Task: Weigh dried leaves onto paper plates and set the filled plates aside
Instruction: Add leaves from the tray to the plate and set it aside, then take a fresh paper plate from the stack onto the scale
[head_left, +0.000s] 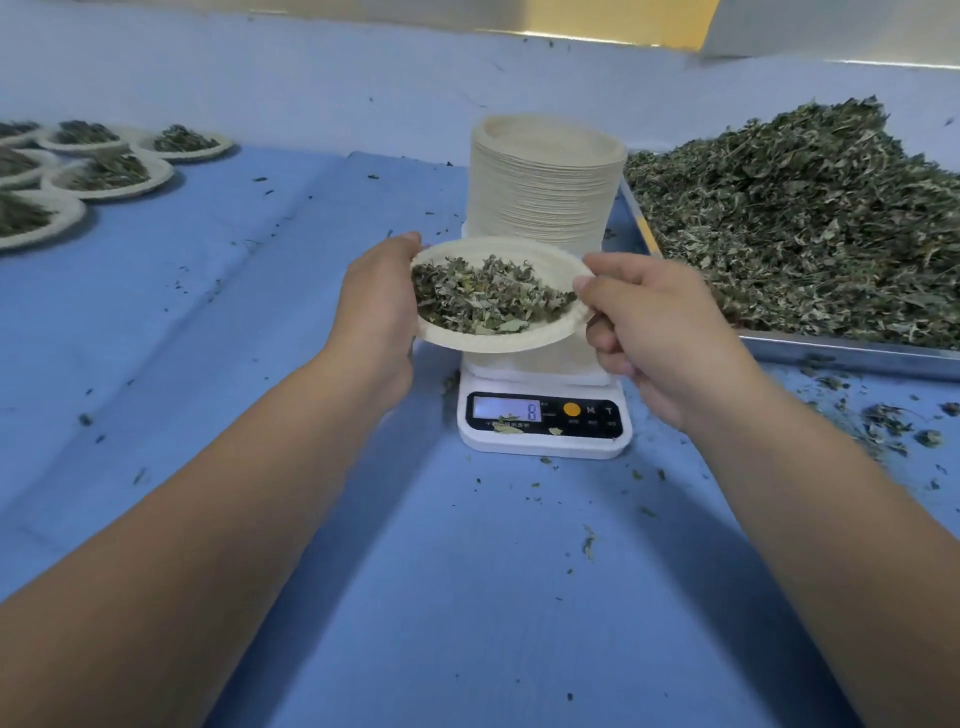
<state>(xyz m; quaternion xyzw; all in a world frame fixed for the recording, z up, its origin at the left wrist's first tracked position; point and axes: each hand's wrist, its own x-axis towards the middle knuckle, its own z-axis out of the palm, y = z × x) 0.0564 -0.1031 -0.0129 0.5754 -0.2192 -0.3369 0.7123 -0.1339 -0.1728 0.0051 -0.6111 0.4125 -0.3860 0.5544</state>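
Paper plate (498, 340) held between the two hands: left hand (382, 306) grips its left rim, right hand (660, 332) grips its right rim. Dried leaves (483, 296) lie in the plate.

Scale (545, 421) on the counter (467, 571), just below and between the hands, display facing the person.

Stack of plates (545, 182) just behind the held plate, beyond both hands.

Tray (831, 353) right of the right hand, on the counter, with the leaf heap (805, 218) in it.

Leaf scraps (883, 421) on the counter before the tray, right of the right wrist.

Filled plates (109, 176) well left of the left hand and farther back, clustered, rims touching or overlapping.
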